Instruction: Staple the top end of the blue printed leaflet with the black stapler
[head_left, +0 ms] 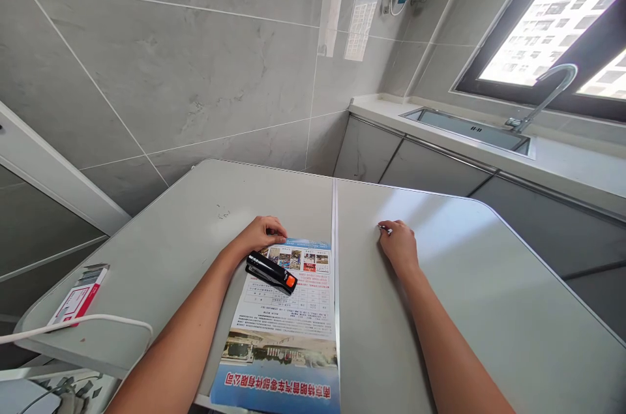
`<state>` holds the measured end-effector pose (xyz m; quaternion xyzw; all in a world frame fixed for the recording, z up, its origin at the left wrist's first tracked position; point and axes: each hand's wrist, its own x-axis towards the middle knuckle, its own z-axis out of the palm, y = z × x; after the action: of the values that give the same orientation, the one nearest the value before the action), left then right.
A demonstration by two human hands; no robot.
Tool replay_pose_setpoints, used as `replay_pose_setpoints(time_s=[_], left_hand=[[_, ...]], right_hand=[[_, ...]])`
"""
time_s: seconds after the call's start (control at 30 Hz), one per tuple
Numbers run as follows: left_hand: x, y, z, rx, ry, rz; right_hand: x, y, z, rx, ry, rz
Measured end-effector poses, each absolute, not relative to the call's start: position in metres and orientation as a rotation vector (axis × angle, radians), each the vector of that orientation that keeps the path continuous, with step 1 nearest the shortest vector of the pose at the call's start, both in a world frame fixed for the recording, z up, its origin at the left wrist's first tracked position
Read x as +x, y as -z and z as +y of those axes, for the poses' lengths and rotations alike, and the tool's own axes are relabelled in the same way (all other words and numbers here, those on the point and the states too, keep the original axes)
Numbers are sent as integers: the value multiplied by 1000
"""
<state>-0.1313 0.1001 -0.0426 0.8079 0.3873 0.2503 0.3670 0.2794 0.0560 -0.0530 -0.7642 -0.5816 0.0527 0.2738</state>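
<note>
A printed leaflet (288, 316) lies flat on the table, its text upside down to me. Across its upper left part rests a black stapler (271, 272) with an orange tip, closed and untouched. My left hand (264, 233) is at the leaflet's top left corner, fingers curled and thumb by the paper's edge; what it grips, if anything, is hidden. On the bare table to the right, my right hand (400, 246) pinches a small, shiny object at its fingertips, too small to name.
A red and white box (81, 293) sits at the table's left edge beside a white cable (88, 319). Small dark bits (223, 212) lie beyond my left forearm. A seam (336, 225) divides the table (464, 303). Behind right is a counter with a sink (464, 130).
</note>
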Motion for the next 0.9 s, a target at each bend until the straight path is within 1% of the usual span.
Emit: replay_pose_setpoints(time_s=[0.1, 0.3, 0.43, 0.53, 0.63, 0.73, 0.9], left_hand=[[-131, 42, 101, 2111, -646, 995], [-131, 43, 101, 2141, -653, 1007], [-131, 45, 101, 2153, -663, 1023], [-131, 46, 101, 2150, -663, 1006], [-131, 46, 102, 2153, -654, 999], [-130, 45, 101, 2158, -651, 1007], [-130, 43, 99, 2177, -653, 1014]], right_hand=[[249, 51, 56, -1866, -232, -1631], [159, 42, 68, -1521, -477, -1809], [117, 41, 90, -1441, -528, -1912], [104, 43, 101, -1431, -522, -1926], [107, 42, 102, -1419, -532, -1935], [132, 40, 96, -1449, -512, -1905], [224, 43, 78, -1636, -385, -1808]])
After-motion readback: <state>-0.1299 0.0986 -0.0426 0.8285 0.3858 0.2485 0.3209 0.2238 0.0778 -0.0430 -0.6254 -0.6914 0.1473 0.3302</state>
